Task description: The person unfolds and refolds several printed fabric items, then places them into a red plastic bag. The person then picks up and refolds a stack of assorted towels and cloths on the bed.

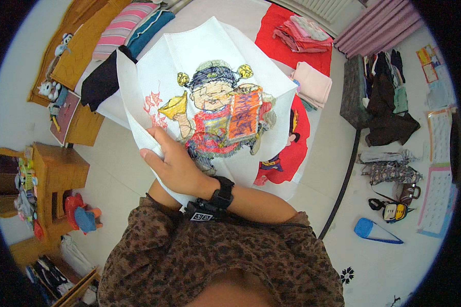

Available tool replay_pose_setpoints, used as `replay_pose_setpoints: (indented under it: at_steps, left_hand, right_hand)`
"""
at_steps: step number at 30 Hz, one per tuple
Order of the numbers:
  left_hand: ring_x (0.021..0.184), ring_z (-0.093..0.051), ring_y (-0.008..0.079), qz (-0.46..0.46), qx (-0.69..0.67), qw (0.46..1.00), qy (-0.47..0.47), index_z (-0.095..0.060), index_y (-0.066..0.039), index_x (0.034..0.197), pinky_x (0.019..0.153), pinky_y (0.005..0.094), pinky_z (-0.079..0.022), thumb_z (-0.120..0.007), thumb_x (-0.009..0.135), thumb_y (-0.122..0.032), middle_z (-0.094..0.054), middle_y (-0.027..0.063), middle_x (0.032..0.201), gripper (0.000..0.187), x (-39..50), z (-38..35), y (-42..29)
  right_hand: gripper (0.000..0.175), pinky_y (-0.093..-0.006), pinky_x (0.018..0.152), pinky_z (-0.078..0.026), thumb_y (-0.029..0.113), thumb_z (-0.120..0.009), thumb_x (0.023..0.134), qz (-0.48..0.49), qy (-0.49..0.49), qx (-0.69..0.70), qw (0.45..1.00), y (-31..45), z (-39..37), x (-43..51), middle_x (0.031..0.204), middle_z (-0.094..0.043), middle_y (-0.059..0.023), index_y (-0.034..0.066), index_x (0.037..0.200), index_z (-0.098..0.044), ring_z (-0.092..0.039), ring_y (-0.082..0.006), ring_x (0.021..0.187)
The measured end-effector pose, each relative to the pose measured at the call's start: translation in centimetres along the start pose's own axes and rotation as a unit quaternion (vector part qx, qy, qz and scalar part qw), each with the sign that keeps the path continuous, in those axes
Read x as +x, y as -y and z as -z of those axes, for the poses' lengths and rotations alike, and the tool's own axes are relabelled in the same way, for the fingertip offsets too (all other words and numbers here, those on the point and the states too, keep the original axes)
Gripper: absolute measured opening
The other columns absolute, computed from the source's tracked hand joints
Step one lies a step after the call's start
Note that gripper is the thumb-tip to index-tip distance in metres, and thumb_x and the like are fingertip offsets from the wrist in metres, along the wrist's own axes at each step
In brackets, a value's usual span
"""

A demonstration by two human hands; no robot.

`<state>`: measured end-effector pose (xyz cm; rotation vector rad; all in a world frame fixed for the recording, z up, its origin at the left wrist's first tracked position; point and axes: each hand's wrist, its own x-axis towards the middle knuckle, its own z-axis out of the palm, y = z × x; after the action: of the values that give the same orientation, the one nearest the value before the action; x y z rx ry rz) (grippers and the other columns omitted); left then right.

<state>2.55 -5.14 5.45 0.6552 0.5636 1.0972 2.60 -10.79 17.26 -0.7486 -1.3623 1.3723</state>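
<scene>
A white cross-stitch cloth (199, 46) is spread out before me. It bears an embroidered figure (211, 115) in a dark hat, with a yellow ingot and an orange scroll; its thread lines look rough. My right hand (173, 161) reaches across to the left and pinches the cloth's near left edge between thumb and fingers. A black strap with a device (223, 192) sits on that wrist. My left forearm (163, 195) passes beneath the cloth, which hides the left hand. Partly covered behind it is a red printed piece (296, 153) with another figure.
Behind the cloth stands a bed with a red cover (269, 34), folded pink clothes (303, 34), a pale pink folded cloth (311, 82) and a black garment (103, 80). A wooden cabinet (61, 169) and small red-and-blue chair (82, 215) are left. Clothes and bags hang right.
</scene>
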Motion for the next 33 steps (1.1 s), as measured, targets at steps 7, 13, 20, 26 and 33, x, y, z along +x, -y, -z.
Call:
replay_pose_setpoints:
  at_steps: [7, 13, 20, 26, 33]
  left_hand:
    - [0.129, -0.044, 0.0234, -0.009, 0.005, 1.000, -0.010, -0.029, -0.002, 0.147, 0.110, 0.0372, -0.034, -0.042, 0.102, -0.039, -0.041, 0.0121, 0.147, 0.060, -0.4, 0.1, -0.3]
    - [0.130, -0.044, 0.0236, -0.017, 0.007, 1.000, -0.017, -0.030, -0.002, 0.146, 0.110, 0.0377, -0.034, -0.042, 0.102, -0.040, -0.042, 0.0116, 0.146, 0.060, -0.9, 0.3, -0.6]
    - [0.130, -0.044, 0.0238, -0.020, 0.012, 0.999, -0.022, -0.031, -0.003, 0.146, 0.111, 0.0383, -0.033, -0.042, 0.102, -0.042, -0.043, 0.0111, 0.146, 0.060, -1.1, 0.4, -0.7]
    - [0.130, -0.044, 0.0240, -0.022, 0.015, 0.999, -0.028, -0.032, -0.003, 0.146, 0.111, 0.0388, -0.033, -0.042, 0.102, -0.043, -0.043, 0.0107, 0.145, 0.060, -1.3, 0.6, -0.9]
    - [0.130, -0.044, 0.0242, -0.025, 0.015, 0.999, -0.035, -0.033, -0.004, 0.145, 0.111, 0.0394, -0.033, -0.042, 0.101, -0.044, -0.044, 0.0102, 0.145, 0.060, -1.4, 0.9, -1.0]
  right_hand:
    - [0.036, -0.0384, 0.082, -0.046, 0.010, -0.048, 0.095, -0.028, 0.051, -0.025, 0.998, 0.8, 0.3, -0.8, 0.100, -0.059, -0.0214, -0.0031, 0.127, -0.042, -0.061, -0.0276, 0.094]
    - [0.038, -0.0429, 0.084, -0.046, 0.006, -0.047, 0.094, 0.020, 0.020, -0.100, 0.995, 0.5, -0.8, -1.2, 0.105, -0.059, -0.0273, -0.0033, 0.130, -0.040, -0.059, -0.0412, 0.099]
    - [0.038, -0.0514, 0.084, -0.045, 0.005, -0.044, 0.094, 0.061, 0.000, -0.138, 0.989, 0.6, -1.2, -1.5, 0.113, -0.055, -0.0305, -0.0028, 0.130, -0.041, -0.056, -0.0477, 0.099]
    - [0.037, -0.0507, 0.086, -0.045, 0.005, -0.044, 0.094, 0.059, -0.001, -0.145, 0.988, 0.7, -1.4, -1.7, 0.117, -0.054, -0.0300, -0.0035, 0.130, -0.041, -0.055, -0.0476, 0.102]
    - [0.036, -0.0500, 0.086, -0.046, 0.005, -0.044, 0.094, 0.073, -0.001, -0.146, 0.987, 0.8, -1.3, -1.6, 0.117, -0.055, -0.0299, -0.0040, 0.129, -0.042, -0.056, -0.0469, 0.102]
